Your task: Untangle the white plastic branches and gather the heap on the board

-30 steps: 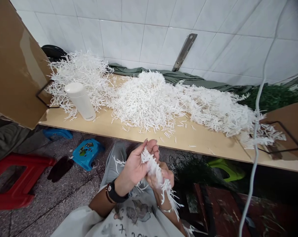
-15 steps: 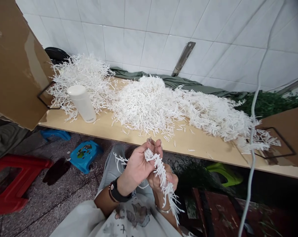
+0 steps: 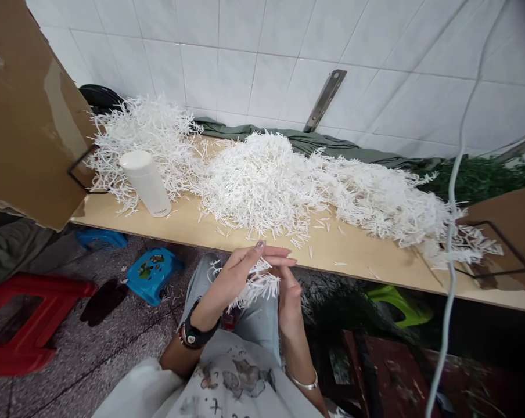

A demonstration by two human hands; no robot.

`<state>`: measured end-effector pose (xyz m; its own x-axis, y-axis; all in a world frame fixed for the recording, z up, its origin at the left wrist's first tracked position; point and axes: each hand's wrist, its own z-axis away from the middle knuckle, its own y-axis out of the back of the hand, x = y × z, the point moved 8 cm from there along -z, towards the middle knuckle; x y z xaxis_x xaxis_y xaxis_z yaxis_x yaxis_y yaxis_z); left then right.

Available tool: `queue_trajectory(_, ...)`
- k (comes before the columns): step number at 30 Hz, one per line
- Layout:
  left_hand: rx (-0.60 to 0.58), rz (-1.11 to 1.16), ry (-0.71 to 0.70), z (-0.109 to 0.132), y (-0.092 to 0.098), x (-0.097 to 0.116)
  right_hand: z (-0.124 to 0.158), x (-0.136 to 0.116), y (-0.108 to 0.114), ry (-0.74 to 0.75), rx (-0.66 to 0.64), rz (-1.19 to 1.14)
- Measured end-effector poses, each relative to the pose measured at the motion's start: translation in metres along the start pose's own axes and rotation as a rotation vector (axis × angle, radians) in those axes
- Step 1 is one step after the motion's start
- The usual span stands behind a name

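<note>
Left cardboard [image 3: 31, 116]: a brown sheet standing at the upper left of the frame.
Red stool [image 3: 66, 290]: on the floor, lower left, cut by the frame edge.
White bottle [image 3: 146, 184]: on the pale wooden surface [image 3: 362, 254], left of centre, in front of the left pile [image 3: 153, 128] of loose white strands.
Blue stool [image 3: 151, 271]: a printed top, on the floor below the bottle.
Left hand [image 3: 236, 273]: just below the centre, black band at the wrist; its fingers stretch to the right, closed over the white bunch.
White bunch [image 3: 259, 285]: between the two hands, below the near edge of the surface, thin strands fanning out downward.
Middle pile [image 3: 254, 183]: shorter white pieces heaped at the centre, a few scattered in front.
Right hand [image 3: 289, 290]: right of the bunch, fingers bent up against the left fingertips; whether they grip strands, I cannot tell.
Right pile [image 3: 384, 200]: more white pieces, spread right of centre.
Lime-green stool [image 3: 399, 305]: lower right, beneath the surface.
Cable [image 3: 448, 255]: pale, hanging down the right side.
Right cardboard [image 3: 513, 226]: brown, at the right edge.
</note>
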<state>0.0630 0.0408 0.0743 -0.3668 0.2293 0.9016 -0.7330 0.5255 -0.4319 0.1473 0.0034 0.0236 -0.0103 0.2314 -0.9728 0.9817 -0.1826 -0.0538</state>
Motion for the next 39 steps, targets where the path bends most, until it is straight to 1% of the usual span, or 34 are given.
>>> queue_trajectory(3, -0.002, -0.067, 0.034, -0.001, 0.002, -0.004, -0.004, -0.022, -0.011, 0.034, -0.073, 0.144)
queue_trajectory(6, -0.02, -0.064, 0.034, 0.0, 0.005, -0.006, -0.005, -0.029, -0.017, 0.025, -0.097, 0.233)
queue_trajectory(9, -0.092, 0.018, -0.013, 0.002, 0.008, -0.009, -0.004, -0.024, -0.016, -0.005, -0.059, 0.203)
queue_trajectory(11, -0.176, 0.058, -0.073, 0.005, 0.008, -0.01, -0.002, -0.017, -0.015, -0.04, -0.011, 0.146)
queue_trajectory(14, -0.275, 0.003, -0.146, 0.009, 0.009, -0.014, 0.0, -0.007, -0.018, -0.083, 0.032, 0.041)
queue_trajectory(16, -0.282, -0.082, -0.175, 0.01, 0.008, -0.015, 0.0, -0.002, -0.023, -0.11, 0.031, -0.01)
queue_trajectory(19, -0.239, -0.211, -0.174, 0.01, 0.006, -0.012, -0.001, -0.005, -0.025, -0.078, 0.051, -0.02)
queue_trajectory(21, -0.181, -0.287, -0.12, 0.008, 0.007, -0.014, -0.003, -0.011, -0.025, -0.042, 0.046, 0.006)
queue_trajectory(24, -0.06, -0.349, -0.022, 0.004, 0.017, -0.026, -0.005, -0.01, -0.025, -0.079, -0.005, 0.031)
queue_trajectory(26, -0.014, -0.281, 0.036, 0.002, 0.023, -0.039, -0.006, -0.007, -0.025, -0.102, -0.039, 0.032)
queue_trajectory(28, 0.028, -0.123, 0.076, 0.0, 0.026, -0.053, -0.006, -0.005, -0.025, -0.101, -0.058, 0.022)
queue_trajectory(31, 0.067, 0.096, 0.119, -0.002, 0.021, -0.066, -0.006, 0.001, -0.021, -0.111, -0.032, -0.031)
queue_trajectory(34, 0.077, 0.201, 0.137, -0.002, 0.01, -0.068, -0.005, 0.007, -0.015, -0.099, 0.013, -0.086)
queue_trajectory(37, 0.126, 0.259, 0.139, -0.002, 0.005, -0.066, -0.005, 0.009, -0.012, -0.068, 0.02, -0.144)
queue_trajectory(39, 0.135, 0.3, 0.138, -0.002, 0.002, -0.065, -0.005, 0.011, -0.011, -0.072, 0.019, -0.2)
